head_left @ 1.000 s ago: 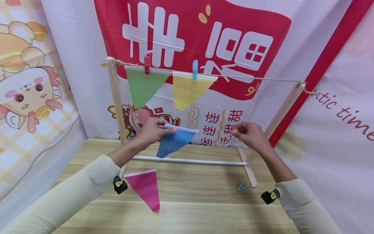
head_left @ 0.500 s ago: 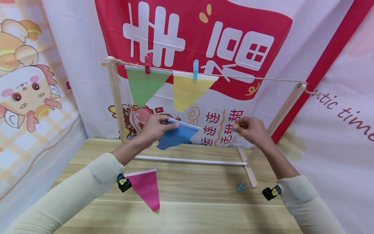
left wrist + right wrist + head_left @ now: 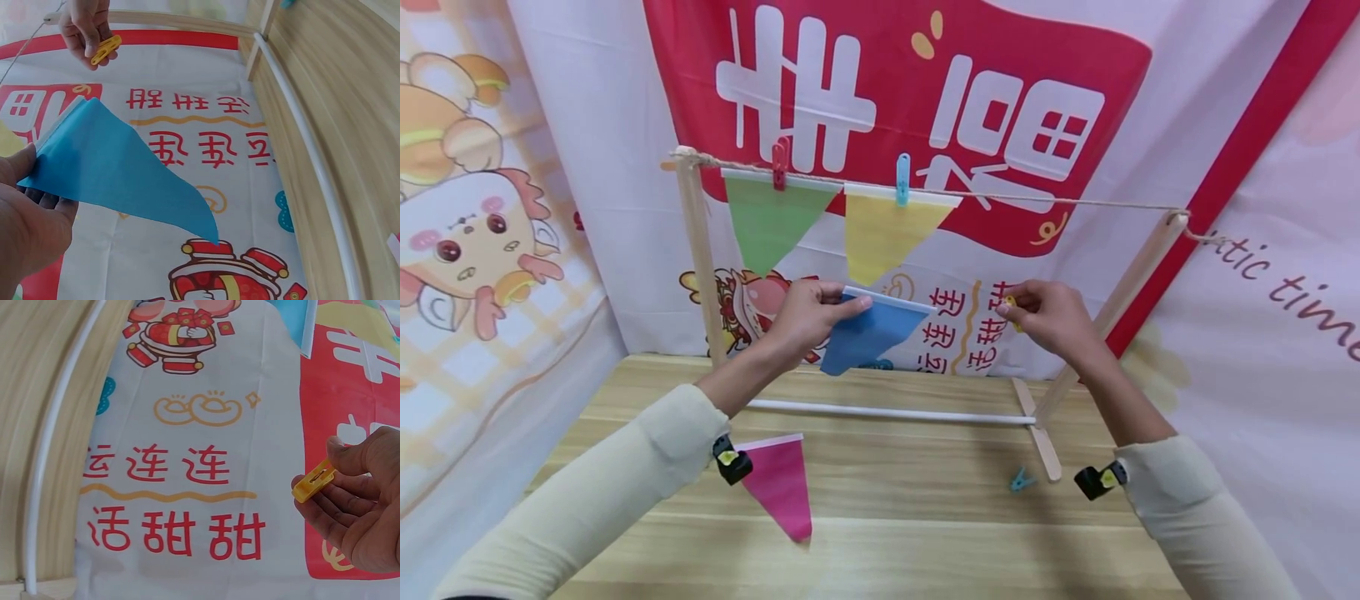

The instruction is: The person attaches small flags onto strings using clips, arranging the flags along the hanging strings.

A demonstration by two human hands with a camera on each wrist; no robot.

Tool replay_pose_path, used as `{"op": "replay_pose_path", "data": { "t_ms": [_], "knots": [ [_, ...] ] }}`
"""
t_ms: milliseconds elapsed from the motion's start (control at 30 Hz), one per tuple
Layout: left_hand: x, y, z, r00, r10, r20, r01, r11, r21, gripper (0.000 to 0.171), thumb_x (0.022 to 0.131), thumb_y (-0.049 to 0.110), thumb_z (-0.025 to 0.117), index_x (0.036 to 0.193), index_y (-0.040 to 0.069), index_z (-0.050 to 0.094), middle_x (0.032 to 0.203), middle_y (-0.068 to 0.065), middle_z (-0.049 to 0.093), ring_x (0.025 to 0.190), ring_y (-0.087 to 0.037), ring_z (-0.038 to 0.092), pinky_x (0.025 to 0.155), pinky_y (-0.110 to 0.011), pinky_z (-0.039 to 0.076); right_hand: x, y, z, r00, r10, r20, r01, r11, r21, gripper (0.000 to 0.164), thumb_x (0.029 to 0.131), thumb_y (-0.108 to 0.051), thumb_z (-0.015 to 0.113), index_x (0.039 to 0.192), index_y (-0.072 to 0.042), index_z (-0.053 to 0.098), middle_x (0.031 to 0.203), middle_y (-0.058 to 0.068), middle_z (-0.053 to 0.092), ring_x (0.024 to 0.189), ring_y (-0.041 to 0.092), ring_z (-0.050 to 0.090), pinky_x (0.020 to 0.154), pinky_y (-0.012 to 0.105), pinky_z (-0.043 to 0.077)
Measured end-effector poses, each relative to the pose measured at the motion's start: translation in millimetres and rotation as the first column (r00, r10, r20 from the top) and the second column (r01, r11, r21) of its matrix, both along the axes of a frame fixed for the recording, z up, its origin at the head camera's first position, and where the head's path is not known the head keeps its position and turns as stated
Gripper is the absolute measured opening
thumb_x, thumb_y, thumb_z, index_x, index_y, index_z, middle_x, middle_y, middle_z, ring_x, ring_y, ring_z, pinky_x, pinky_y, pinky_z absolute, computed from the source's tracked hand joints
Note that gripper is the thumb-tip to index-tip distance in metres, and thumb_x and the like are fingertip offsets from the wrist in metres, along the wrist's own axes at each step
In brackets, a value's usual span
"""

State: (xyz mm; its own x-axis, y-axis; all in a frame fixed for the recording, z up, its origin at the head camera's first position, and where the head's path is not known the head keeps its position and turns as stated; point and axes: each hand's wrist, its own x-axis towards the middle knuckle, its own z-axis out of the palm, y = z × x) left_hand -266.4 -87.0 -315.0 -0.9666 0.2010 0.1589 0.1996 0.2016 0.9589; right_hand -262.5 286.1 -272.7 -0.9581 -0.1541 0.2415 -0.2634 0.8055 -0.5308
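Note:
In the head view my left hand (image 3: 808,321) pinches a blue pennant (image 3: 876,333) by the left end of its white top edge, below the string (image 3: 1045,198). My right hand (image 3: 1052,321) holds a yellow clothespin (image 3: 315,481) between thumb and fingers, right of the pennant and apart from it. On the string hang a green pennant (image 3: 778,221) under a red clothespin (image 3: 780,162) and a yellow pennant (image 3: 891,233) under a light blue clothespin (image 3: 902,177). A pink pennant (image 3: 782,483) lies on the table.
Wooden posts (image 3: 698,267) bear the string at both ends, with a white rod (image 3: 887,412) low between them. A teal clothespin (image 3: 1021,479) lies on the wooden table (image 3: 925,550), near the right foot (image 3: 1037,433). A printed cloth (image 3: 647,250) hangs behind.
My left hand has raised the blue pennant and carried it right, closer to the string. The right hand, with the yellow clothespin, has risen slightly.

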Motion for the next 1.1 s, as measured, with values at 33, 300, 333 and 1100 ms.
{"op": "replay_pose_path", "data": {
  "t_ms": [33, 300, 333, 1100],
  "knots": [
    [-0.4, 2, 1.7, 1.0, 0.0, 0.0, 0.0, 1.0, 0.008, 0.041, 0.108, 0.033, 0.081, 0.139, 0.005, 0.08, 0.144, -0.018, 0.078, 0.138, -0.043, 0.073, 0.122, -0.067, 0.052, 0.7, 0, 1.9, 1.0, -0.003, 0.001, 0.003, 1.0, 0.001, 0.046, 0.107, -0.028, 0.08, 0.14, 0.003, 0.073, 0.128, 0.025, 0.081, 0.106, 0.037, 0.079, 0.082, 0.03, 0.063],
    [-1.0, 12, 14.2, 1.0, 0.01, -0.018, -0.009, 0.998, 0.069, 0.038, 0.106, 0.032, 0.083, 0.132, 0.005, 0.083, 0.136, -0.017, 0.082, 0.134, -0.036, 0.076, 0.124, -0.062, 0.053, 3.2, -6, 16.6, 1.0, -0.018, 0.016, 0.018, 1.0, -0.013, 0.048, 0.107, -0.035, 0.079, 0.141, -0.001, 0.073, 0.128, 0.022, 0.081, 0.107, 0.038, 0.077, 0.082, 0.03, 0.062],
    [-1.3, 12, 14.8, 1.0, 0.011, -0.02, -0.009, 0.997, 0.072, 0.037, 0.106, 0.032, 0.083, 0.131, 0.005, 0.083, 0.136, -0.017, 0.082, 0.134, -0.036, 0.076, 0.124, -0.062, 0.053, 3.0, -7, 17.8, 1.0, -0.015, 0.014, 0.015, 1.0, -0.015, 0.049, 0.107, -0.036, 0.079, 0.141, -0.001, 0.073, 0.129, 0.021, 0.081, 0.107, 0.038, 0.077, 0.082, 0.029, 0.062],
    [-12.7, 35, 31.5, 1.0, 0.017, 0.012, -0.019, 0.995, 0.099, 0.04, 0.106, 0.033, 0.082, 0.14, 0.012, 0.08, 0.144, -0.013, 0.079, 0.136, -0.04, 0.074, 0.122, -0.067, 0.053, 7.1, -11, 53.8, 0.994, -0.027, -0.105, 0.021, 0.998, -0.056, 0.053, 0.105, -0.041, 0.08, 0.143, -0.004, 0.074, 0.132, 0.02, 0.08, 0.112, 0.038, 0.078, 0.081, 0.025, 0.063]
  ]
}}
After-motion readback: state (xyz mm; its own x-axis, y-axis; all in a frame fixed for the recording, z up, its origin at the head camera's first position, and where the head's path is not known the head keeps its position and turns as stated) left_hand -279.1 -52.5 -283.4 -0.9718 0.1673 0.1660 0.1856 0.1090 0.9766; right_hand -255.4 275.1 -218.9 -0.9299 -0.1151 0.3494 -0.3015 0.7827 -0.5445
